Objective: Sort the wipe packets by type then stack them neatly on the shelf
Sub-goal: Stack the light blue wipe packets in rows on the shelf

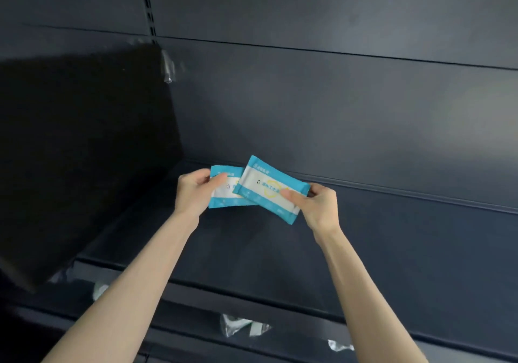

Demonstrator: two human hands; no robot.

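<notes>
L hand (193, 191) pinches rear blue-white wipe packet (221, 198); R hand (316, 205) pinches front packet (270, 191), overlapping, above dark shelf (392, 236).

Occlusions, head view.
One end of left packet (224, 199) hidden under right packet (266, 191); print on both too blurred to read; forearms (134, 292) cut by bottom edge.

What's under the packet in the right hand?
The tilted packet in the right hand overlaps the right end of the second packet, pinched by the left hand. Below both is the dark shelf. That covered end is hidden.
</notes>
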